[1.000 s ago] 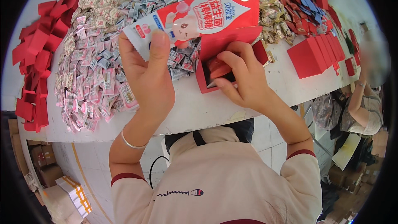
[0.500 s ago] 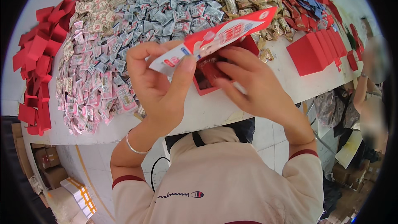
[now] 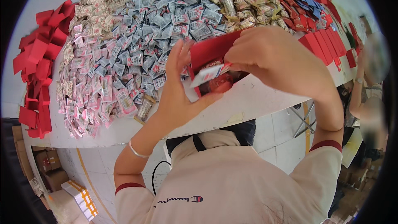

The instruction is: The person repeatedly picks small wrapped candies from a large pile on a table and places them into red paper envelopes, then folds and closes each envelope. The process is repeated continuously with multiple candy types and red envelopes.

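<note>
An open red box (image 3: 219, 47) stands on the white table in front of me, with red-wrapped packets (image 3: 221, 84) inside. My right hand (image 3: 277, 58) is closed over the box and pinches a white-and-red flat packet (image 3: 210, 74), which slants down into the opening. Most of that packet is hidden behind my fingers. At the box's left end my left hand (image 3: 176, 95) cups the side, its thumb along the near edge and its fingers upright behind the corner.
Heaped small packets cover the table: pink (image 3: 89, 95), grey-blue (image 3: 161, 29), cream (image 3: 93, 10) and gold (image 3: 248, 6). Red boxes (image 3: 39, 62) are piled at left; more red boxes (image 3: 323, 43) line up at right. Another person's arm (image 3: 358, 91) shows at far right.
The white-and-red packet has passed from my left hand to my right and gone down into the box. My left hand has moved onto the box's left end.
</note>
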The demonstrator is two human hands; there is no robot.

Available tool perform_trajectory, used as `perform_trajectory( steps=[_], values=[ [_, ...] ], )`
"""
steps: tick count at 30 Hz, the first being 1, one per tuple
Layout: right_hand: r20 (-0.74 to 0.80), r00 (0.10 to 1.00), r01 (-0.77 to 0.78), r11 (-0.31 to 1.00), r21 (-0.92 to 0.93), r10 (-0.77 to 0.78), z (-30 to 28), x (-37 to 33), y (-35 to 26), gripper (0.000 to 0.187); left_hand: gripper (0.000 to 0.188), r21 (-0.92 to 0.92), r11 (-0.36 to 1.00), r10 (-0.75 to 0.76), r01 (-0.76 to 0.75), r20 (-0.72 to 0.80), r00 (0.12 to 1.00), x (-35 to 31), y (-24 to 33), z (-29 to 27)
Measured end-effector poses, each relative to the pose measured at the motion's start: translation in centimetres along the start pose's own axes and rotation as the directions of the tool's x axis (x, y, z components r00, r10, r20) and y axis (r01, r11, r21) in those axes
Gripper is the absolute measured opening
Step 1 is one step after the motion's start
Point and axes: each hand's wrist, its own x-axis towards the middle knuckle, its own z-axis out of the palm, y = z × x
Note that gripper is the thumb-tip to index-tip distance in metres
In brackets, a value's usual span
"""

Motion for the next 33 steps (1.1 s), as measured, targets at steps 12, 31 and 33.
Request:
perform_trajectory(
  steps=[12, 31, 33],
  values=[
    [0.226, 0.941, -0.238, 0.968, -0.079, 0.25, -0.4, 0.8, 2.0, 0.005, 0.081, 0.073, 0.992, -0.111, 0.1, 0.15, 0.982, 0.2, 0.1, -1.5],
    [0.208, 0.978, -0.047, 0.961, 0.274, -0.012, 3.0, 2.4, 0.4, 0.017, 0.067, 0.034, 0.994, -0.106, 0.105, 0.053, 0.993, 0.2, -1.3, 0.1],
    [0.306, 0.952, -0.076, 0.969, 0.236, 0.0, 4.1, 2.4, 0.8, 0.016, 0.064, 0.01, 0.995, -0.1, 0.1, 0.071, 0.992, 0.0, -0.8, 0.1]
  ],
)
